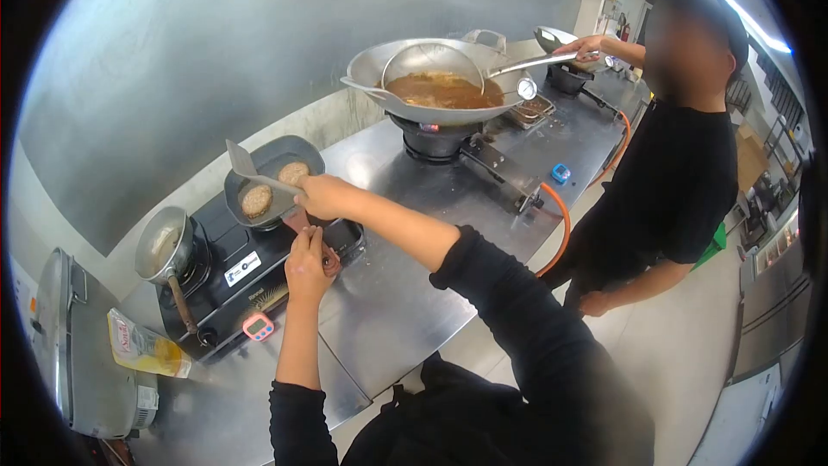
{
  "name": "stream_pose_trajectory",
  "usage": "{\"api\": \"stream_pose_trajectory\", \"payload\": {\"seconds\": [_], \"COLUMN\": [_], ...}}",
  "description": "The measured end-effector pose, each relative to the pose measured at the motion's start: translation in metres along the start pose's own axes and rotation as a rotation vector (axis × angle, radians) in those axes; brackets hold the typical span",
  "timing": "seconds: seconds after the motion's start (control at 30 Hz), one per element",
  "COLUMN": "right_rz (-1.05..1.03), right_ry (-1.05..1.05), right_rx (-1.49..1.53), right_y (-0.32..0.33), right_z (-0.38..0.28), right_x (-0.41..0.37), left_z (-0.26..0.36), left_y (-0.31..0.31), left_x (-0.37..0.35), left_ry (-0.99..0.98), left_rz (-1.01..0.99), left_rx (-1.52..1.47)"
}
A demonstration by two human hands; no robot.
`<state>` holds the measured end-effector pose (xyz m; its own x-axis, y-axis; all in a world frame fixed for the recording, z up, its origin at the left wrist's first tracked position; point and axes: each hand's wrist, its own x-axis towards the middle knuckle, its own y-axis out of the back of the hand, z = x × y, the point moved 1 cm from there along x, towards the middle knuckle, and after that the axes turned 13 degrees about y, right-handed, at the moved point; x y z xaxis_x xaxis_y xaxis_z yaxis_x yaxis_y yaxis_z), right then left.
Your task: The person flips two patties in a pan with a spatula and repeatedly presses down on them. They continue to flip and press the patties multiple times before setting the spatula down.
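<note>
My right hand (330,198) is closed around a metal spatula (244,164), its flat blade raised over the left rim of a dark square frying pan (309,152). Two browned patties (256,200) lie apart in that pan. My left hand (308,264) is wrapped round the pan's reddish-brown handle (296,219), just below my right hand. The pan sits on the right burner of a black two-burner gas stove (276,272). The spatula's grip end is hidden in my right hand.
A small saucepan (164,246) stands on the left burner. Nearby are a pink timer (258,326), an oil pouch (148,347) and a large metal appliance (99,354). A co-worker (681,155) holds a strainer (431,60) in a big wok (397,103) of oil. An orange hose (565,224) hangs at the counter edge.
</note>
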<state>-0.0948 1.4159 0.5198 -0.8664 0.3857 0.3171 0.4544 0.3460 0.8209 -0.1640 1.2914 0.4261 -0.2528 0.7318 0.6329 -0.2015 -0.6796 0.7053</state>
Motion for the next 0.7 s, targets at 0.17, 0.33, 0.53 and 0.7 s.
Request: {"api": "stream_pose_trajectory", "payload": {"seconds": [0.17, 0.33, 0.53, 0.7], "right_rz": [0.107, 0.101, 0.099, 0.079], "right_ry": [-0.003, 0.058, 0.12, 0.127], "right_rx": [0.058, 0.101, 0.177, 0.222], "right_y": [-0.004, -0.008, 0.01, 0.02], "right_z": [-0.01, -0.016, -0.032, -0.015], "right_x": [-0.005, -0.001, -0.007, -0.042], "left_z": [-0.001, -0.002, 0.012, 0.015], "left_y": [-0.002, -0.001, 0.008, 0.01], "left_x": [-0.001, -0.002, 0.005, 0.007], "left_ry": [0.025, 0.001, 0.019, 0.059], "left_rz": [-0.031, -0.019, -0.043, -0.135], "left_rx": [0.003, 0.024, 0.027, 0.04]}}
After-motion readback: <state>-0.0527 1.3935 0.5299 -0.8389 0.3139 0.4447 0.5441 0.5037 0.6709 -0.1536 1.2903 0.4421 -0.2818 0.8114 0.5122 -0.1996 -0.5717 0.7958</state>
